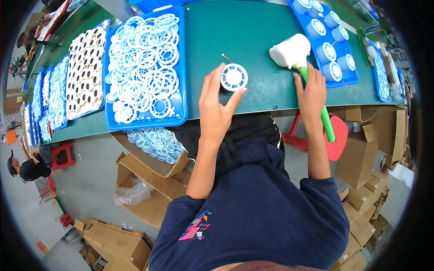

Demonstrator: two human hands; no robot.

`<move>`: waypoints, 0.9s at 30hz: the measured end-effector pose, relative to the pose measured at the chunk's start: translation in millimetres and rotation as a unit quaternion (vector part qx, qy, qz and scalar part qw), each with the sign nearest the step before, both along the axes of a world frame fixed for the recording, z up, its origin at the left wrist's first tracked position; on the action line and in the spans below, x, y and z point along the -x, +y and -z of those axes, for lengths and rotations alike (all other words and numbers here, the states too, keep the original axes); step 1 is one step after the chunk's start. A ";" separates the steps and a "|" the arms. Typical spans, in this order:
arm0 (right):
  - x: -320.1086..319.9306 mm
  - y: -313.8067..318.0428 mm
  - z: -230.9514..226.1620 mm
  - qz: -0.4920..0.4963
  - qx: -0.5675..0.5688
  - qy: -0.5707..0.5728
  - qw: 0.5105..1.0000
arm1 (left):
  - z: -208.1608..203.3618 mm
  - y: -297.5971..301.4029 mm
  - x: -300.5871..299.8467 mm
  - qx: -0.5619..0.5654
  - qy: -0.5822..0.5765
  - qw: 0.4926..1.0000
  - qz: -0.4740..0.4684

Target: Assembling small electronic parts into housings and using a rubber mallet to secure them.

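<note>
My left hand (214,101) is at the middle of the table, thumb and fingers closed around the sides of a round white cup-shaped part (234,77). The part's top has a slotted ring, and a thin wire (227,58) sticks out behind it. On the right, my right hand (312,92) grips the green handle (327,124) of a mallet. Its bulky white head (289,51) lies over the table just beyond my fingers, and the handle's end reaches past the near edge. The underside of the white part is hidden.
A blue tray (184,106) heaped with white slotted rings stands left on the green table (208,27). Another blue tray (351,80) at the right carries several white cup-shaped parts. Below are a cardboard box (174,168) of rings and a red stool (337,147).
</note>
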State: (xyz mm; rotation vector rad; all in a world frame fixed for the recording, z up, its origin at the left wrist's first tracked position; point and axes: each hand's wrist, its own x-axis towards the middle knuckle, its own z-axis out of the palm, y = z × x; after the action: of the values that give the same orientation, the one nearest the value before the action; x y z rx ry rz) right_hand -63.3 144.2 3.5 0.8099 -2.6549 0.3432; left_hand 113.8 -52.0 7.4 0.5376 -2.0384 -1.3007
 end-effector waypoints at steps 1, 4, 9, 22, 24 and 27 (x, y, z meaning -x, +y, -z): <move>2.7 3.5 1.7 -0.008 0.009 -0.001 1.000 | 0.1 0.4 0.8 -0.002 0.002 1.000 0.001; 7.7 -3.5 -18.3 -0.096 0.138 -0.088 0.982 | 4.3 1.6 1.4 0.006 0.001 1.000 -0.010; -21.4 -50.7 -104.8 -0.152 0.176 -0.316 0.920 | 10.7 3.3 0.4 0.034 -0.012 0.999 -0.023; -73.0 -2.4 -96.2 -0.293 -0.003 -0.141 0.946 | 21.6 -3.4 1.9 0.116 -0.006 0.992 -0.041; -77.2 -4.5 -108.8 -0.323 -0.023 -0.135 0.937 | 20.1 2.5 -2.2 0.058 -0.005 0.997 -0.050; -79.1 -27.4 -128.6 -0.356 -0.070 -0.113 0.925 | 21.4 -0.2 -1.9 0.050 0.011 0.997 -0.054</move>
State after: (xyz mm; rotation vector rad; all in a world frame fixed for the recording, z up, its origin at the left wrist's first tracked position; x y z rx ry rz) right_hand 15.9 116.8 132.1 1.8812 -2.5016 0.4418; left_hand 115.7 -52.1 -14.0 0.5774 -2.0156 -1.1309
